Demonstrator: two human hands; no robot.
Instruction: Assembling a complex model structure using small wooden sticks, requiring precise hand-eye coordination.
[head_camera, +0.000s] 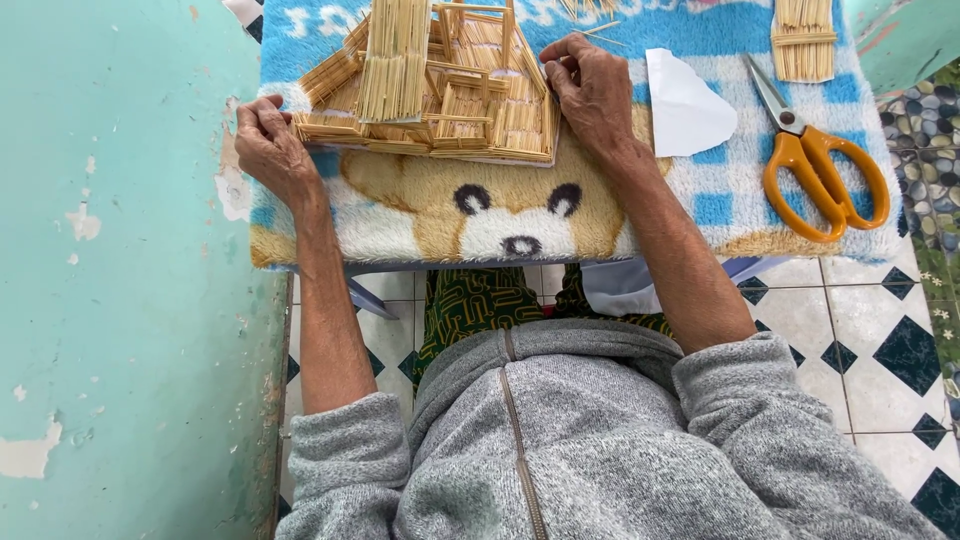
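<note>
Stick model between our hands

Our left hand (268, 145) and right hand (590, 88) press curled fingers against the model (430, 90) from either side (scissors (815, 160) lie apart).

Showing a pale straw-yellow stick model house (430, 90), orange-handled scissors (815, 160), white paper scrap (685, 105), a blue-and-white checked fleece blanket (720, 200) bearing a tan bear face, turquoise wall (120, 300), navy-diamond white floor tiles (870, 340).

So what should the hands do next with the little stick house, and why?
Probably keep the left hand steadying the stick house while the right hand presses its right edge square. Both hands already grip opposite sides, and the scissors lie untouched.
</note>
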